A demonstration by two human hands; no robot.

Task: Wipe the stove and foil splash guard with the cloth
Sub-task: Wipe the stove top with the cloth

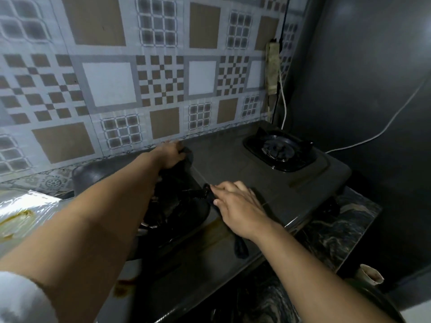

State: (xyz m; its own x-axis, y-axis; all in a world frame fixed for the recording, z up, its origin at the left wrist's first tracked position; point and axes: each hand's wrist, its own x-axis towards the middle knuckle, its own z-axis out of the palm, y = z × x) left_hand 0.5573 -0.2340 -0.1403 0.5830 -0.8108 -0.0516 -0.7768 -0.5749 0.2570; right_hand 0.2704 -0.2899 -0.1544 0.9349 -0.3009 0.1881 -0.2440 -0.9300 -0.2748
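The patterned foil splash guard (149,73) covers the whole wall behind the cooker, so grease lands on it and not on the wall, and it meets the back edge of the dark glass-topped gas stove (233,164) that sits on a marbled counter (338,234). The right burner (278,149) stands bare, while the left one is hidden under a black pan (163,206), which I take to be why the wiping goes around it. The person's left hand (171,153) reaches over the pan to the far edge of the stove top, its fingers curled round a dark cloth (186,157) bunched against the glass just below the splash guard, seemingly working that back seam. The right hand (235,203) lies with fingers nearly straight on the stove beside the pan's handle, touching dark stuff at the fingertips; whether it steadies the pan I cannot tell. A brownish spill (214,226) still marks the front of the glass, and crinkled foil (25,213) at the left carries yellow stains.
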